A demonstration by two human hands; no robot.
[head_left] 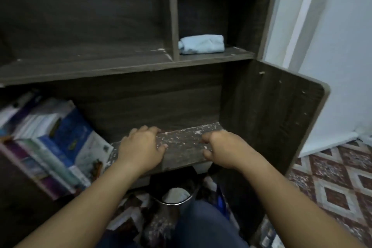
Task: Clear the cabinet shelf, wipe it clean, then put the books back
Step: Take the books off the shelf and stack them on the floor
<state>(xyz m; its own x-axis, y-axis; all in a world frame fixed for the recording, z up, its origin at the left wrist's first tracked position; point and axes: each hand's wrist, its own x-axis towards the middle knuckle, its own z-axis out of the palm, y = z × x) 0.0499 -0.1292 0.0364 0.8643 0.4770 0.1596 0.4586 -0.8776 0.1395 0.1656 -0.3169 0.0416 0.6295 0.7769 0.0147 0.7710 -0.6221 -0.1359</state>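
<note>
A dark wooden cabinet shelf (187,143), speckled with white flecks, lies low in front of me. My left hand (141,147) rests on its left part with fingers spread, holding nothing. My right hand (219,147) rests on its right part with fingers curled under; nothing shows inside it. A leaning stack of books (50,143) with blue and white covers fills the shelf's left end, just left of my left hand. A folded light blue cloth (201,44) lies in a small upper compartment, well above both hands.
The cabinet's side panel (281,117) rises close to the right of my right hand. A wide upper shelf (80,66) spans the left. Below the shelf stands a metal bucket (177,197). Patterned floor tiles (332,187) and a white wall lie to the right.
</note>
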